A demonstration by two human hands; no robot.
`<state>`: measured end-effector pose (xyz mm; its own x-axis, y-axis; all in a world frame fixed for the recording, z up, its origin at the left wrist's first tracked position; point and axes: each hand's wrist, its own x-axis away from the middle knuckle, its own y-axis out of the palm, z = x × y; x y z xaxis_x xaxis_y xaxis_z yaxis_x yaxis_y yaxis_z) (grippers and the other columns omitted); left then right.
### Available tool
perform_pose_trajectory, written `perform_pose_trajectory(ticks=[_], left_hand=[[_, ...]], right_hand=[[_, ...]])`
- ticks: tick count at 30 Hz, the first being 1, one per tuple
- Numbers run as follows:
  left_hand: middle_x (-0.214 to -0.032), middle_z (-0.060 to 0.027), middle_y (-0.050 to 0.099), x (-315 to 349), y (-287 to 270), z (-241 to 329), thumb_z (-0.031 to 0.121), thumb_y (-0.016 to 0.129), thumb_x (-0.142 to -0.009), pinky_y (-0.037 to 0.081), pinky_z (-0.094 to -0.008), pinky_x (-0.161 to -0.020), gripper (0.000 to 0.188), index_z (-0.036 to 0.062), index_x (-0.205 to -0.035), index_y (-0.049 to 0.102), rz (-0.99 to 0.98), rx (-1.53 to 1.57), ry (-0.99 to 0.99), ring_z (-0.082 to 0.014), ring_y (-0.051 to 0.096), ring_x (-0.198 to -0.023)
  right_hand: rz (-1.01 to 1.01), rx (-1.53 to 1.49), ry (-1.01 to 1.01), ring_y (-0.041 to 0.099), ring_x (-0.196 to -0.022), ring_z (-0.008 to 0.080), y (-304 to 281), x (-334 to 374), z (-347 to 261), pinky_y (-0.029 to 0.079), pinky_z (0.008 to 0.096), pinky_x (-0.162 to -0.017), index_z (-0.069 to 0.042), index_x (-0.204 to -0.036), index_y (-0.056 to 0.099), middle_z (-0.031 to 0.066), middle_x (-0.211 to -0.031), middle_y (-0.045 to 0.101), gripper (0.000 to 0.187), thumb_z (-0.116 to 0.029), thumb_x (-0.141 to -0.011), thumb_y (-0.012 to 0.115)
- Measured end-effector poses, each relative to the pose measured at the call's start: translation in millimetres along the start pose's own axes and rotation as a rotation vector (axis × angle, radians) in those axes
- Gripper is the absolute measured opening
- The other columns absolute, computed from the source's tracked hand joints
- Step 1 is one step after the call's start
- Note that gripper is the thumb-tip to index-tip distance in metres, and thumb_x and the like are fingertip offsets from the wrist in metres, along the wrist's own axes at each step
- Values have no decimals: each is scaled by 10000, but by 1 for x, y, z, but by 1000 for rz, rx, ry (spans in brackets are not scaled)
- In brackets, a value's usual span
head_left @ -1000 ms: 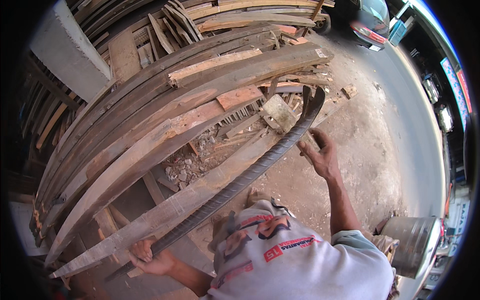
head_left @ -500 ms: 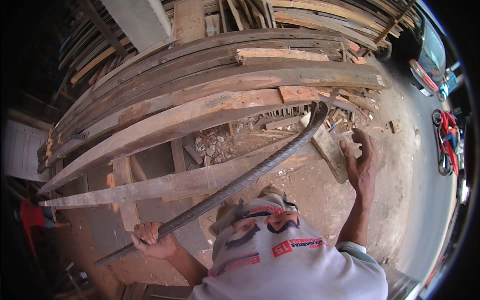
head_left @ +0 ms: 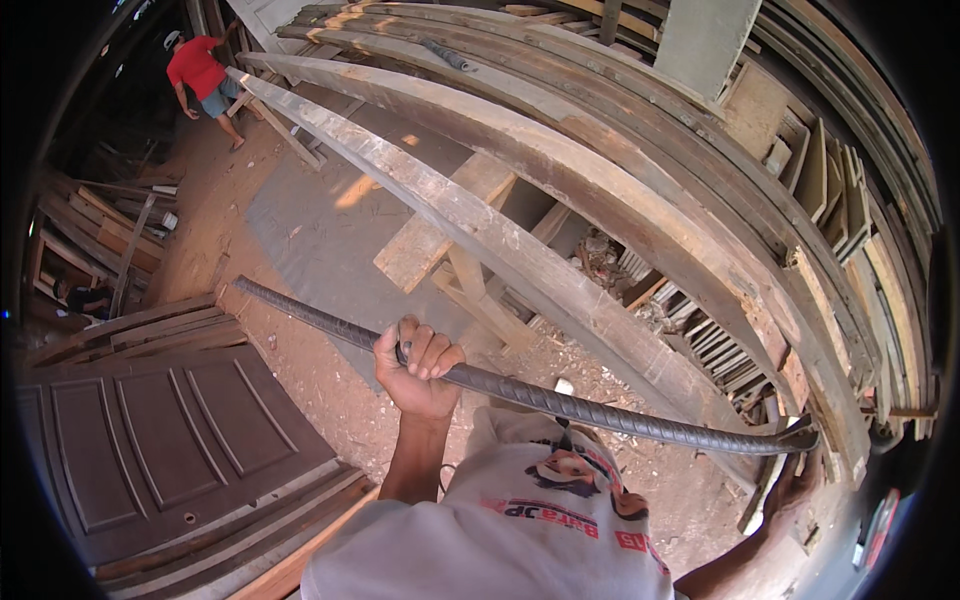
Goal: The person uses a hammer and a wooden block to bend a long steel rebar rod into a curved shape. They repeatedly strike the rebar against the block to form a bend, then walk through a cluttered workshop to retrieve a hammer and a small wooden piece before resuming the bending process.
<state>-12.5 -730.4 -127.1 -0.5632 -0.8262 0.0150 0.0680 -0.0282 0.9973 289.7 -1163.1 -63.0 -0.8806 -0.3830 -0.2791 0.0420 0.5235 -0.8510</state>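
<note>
My left hand (head_left: pixel 418 365) is closed round a long ribbed steel crowbar (head_left: pixel 560 402), gripping it left of its middle. The bar slants across in front of my body, with its straight end at the left and its curved, split claw end at the right. By that claw end, my right hand (head_left: pixel 790 490) is dim and partly hidden, so its fingers cannot be made out. The claw end lies close to the near end of a long wooden beam (head_left: pixel 520 250). Whether it touches the wood, I cannot tell.
A second thick beam (head_left: pixel 560 155) runs behind the first, with stacked timber beyond. A wooden crosspiece (head_left: pixel 440 225) stands under the near beam. Brown panelled door (head_left: pixel 180 430) and planks lie at lower left. A person in a red shirt (head_left: pixel 197 70) stands at far left.
My view has swung left, bringing the brown door and the whole red-shirted person into sight. My left hand still grips the crowbar. My right hand, open before, is now dim near the claw end.
</note>
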Motion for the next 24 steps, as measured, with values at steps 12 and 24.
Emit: perform_pose_trajectory(ticks=[12, 24], left_hand=[[-510, 56, 366, 1, -38, 74, 287, 473, -999, 351, -252, -472, 296, 134, -746, 452, 123, -12, 26, -59, 353, -423], [-516, 43, 337, 9, -53, 69, 296, 419, -1048, 367, -252, -468, 294, 121, -812, 439, 155, -77, -4, -65, 331, -422]], right_hand=[[-258, -76, -206, 592, -719, 252, 11, -33, -152, 451, 372, -654, 13, -981, 660, 124, -803, 629, 119, -82, -938, 603], [-22, -630, -983, 651, -975, 304, 90, -92, -340, 544, 414, -827, 21, -1206, 597, 167, -1093, 644, 435, -258, -894, 716]])
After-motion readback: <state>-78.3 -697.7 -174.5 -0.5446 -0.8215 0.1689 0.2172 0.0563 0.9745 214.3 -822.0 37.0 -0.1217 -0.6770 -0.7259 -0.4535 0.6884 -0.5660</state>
